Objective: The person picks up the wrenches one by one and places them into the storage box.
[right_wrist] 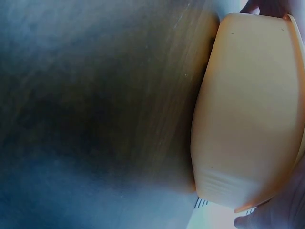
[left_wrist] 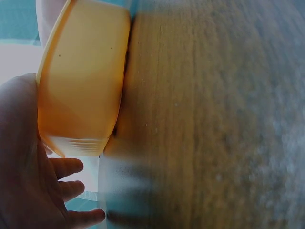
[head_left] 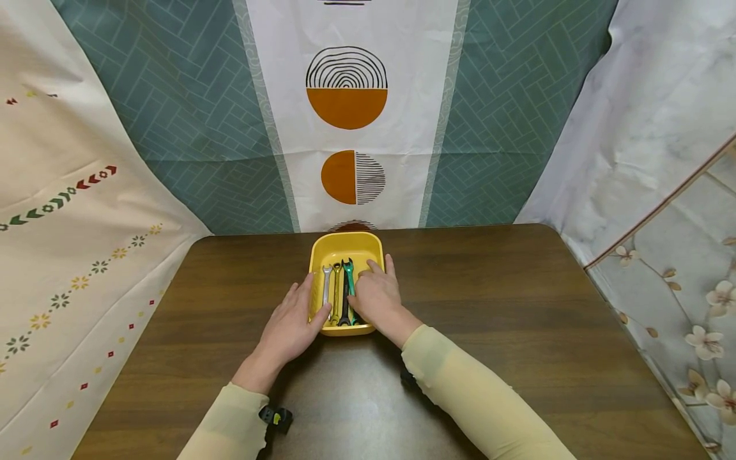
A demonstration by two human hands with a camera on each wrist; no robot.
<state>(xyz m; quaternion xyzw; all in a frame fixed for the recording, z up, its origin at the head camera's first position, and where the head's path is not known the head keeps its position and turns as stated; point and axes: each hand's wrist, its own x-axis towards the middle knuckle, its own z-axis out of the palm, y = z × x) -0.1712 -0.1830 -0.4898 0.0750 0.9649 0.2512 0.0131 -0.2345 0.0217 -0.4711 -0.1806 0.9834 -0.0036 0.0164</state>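
A yellow tray [head_left: 346, 239] stands upright on the table, holding several wrenches side by side. From the left come a silver wrench [head_left: 326, 284], a yellow wrench [head_left: 336, 291], a black wrench [head_left: 345, 303] and a green wrench [head_left: 349, 271]. My left hand [head_left: 292, 322] rests on the tray's left rim, thumb reaching over the inside; its other fingers extend along the outer wall in the left wrist view. My right hand [head_left: 379, 297] reaches over the right rim, thumb beside the green wrench. It covers the tray's right part, so whatever lies under its fingers is hidden.
The brown wooden table [head_left: 489, 306] extends to both sides of the tray. A patterned cloth [head_left: 356, 140] hangs behind the table's far edge. Further cloths hang at the left and right. A dark wrist camera [head_left: 277, 418] is strapped at the left sleeve.
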